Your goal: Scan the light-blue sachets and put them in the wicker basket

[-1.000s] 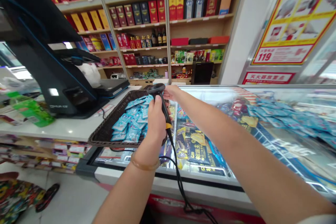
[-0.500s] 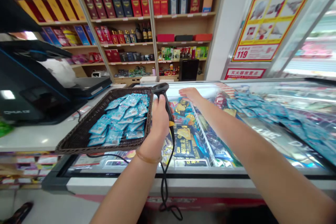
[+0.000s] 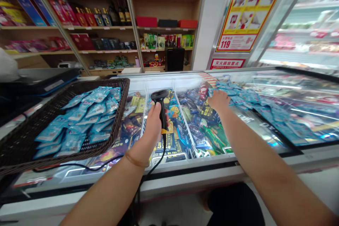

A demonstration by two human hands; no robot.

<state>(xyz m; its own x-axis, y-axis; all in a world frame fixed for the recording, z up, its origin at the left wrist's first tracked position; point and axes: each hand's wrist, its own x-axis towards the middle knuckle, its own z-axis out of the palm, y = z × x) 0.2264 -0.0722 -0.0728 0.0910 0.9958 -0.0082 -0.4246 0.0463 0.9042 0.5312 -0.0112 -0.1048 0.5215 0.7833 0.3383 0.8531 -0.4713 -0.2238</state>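
Observation:
My left hand (image 3: 155, 122) is closed round the handle of a black barcode scanner (image 3: 160, 94), held over the glass-topped freezer (image 3: 189, 180). Its black cable hangs down toward the front edge. Out to the right, my right hand (image 3: 219, 100) is at the near left end of a spread of blue packets (image 3: 243, 97) lying on the glass. Its fingertips are blurred and partly hidden against the packets, so whether one is gripped does not show. To my left, a dark wicker basket (image 3: 123, 107) holds a heap of similar blue packets (image 3: 92, 109).
Under the glass, wire dividers separate bagged frozen goods (image 3: 203, 127). A black flat device (image 3: 47, 79) stands behind the basket at left. Shelves of boxes and bottles (image 3: 122, 14) line the back wall, beside a pillar with a red and yellow poster (image 3: 245, 10).
My right hand has moved to the blue packets on the right; before, it was above the freezer's middle. The view has turned right and down. My left hand keeps the scanner.

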